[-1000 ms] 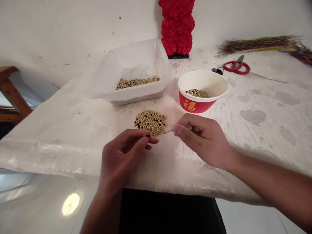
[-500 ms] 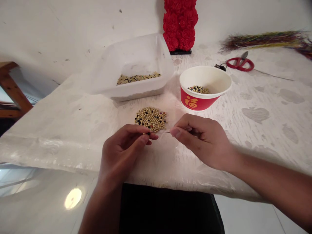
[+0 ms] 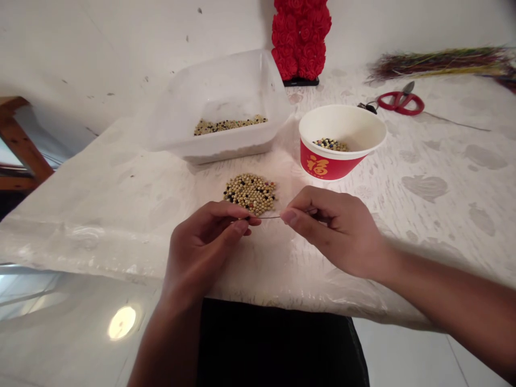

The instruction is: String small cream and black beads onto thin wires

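Note:
A thin dark wire (image 3: 269, 217) stretches between my two hands, just in front of a pile of small beads (image 3: 250, 192) on the table. My left hand (image 3: 209, 242) pinches its left end, with a small dark bead at the fingertips. The other end is held between thumb and forefinger of my right hand (image 3: 334, 231). Most beads in the pile are cream, with some black and a few red ones. Behind the right hand stands a red and white paper bowl (image 3: 332, 165) with more beads inside.
A white plastic bin (image 3: 229, 145) holding beads stands behind the pile. Red-handled scissors (image 3: 401, 103) lie at the back right, near a bundle of coloured strands (image 3: 439, 63). A red rose decoration (image 3: 300, 40) stands at the back. The table's front edge is near my wrists.
The view has shifted slightly, so the table items sit a little higher in it. Both hands keep their pinch on the wire, with hardly any movement.

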The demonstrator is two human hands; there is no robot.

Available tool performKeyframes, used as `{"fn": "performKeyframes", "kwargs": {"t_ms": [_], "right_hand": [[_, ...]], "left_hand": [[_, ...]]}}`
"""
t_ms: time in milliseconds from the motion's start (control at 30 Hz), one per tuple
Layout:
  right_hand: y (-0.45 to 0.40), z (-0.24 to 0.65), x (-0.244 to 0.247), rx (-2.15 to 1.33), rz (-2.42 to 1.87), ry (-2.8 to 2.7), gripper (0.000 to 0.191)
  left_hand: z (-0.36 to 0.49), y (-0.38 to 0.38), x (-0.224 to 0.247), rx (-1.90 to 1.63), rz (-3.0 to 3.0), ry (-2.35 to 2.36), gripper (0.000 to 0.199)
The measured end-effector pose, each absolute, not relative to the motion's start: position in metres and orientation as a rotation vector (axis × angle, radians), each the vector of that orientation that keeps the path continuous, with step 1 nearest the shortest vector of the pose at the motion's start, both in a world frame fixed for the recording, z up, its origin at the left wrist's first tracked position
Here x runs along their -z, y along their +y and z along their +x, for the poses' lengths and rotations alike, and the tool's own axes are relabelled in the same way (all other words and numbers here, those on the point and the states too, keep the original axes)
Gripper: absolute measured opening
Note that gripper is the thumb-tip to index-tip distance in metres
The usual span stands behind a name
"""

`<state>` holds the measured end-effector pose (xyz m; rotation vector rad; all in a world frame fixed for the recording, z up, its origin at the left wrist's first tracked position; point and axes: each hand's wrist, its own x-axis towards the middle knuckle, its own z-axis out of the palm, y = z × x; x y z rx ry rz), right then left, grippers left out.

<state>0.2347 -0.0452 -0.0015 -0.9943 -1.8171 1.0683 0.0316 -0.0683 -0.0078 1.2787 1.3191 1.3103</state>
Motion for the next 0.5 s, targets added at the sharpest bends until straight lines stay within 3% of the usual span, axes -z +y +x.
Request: {"fn": "performKeyframes", "kwargs": {"t_ms": [500], "right_hand": [[-0.0422, 0.2355, 0.0046, -1.199, -0.975, -1.850, 0.019]], "left_hand": [[0.0372, -0.0748, 0.0017, -1.234, 1.318, 1.461, 0.007]]}}
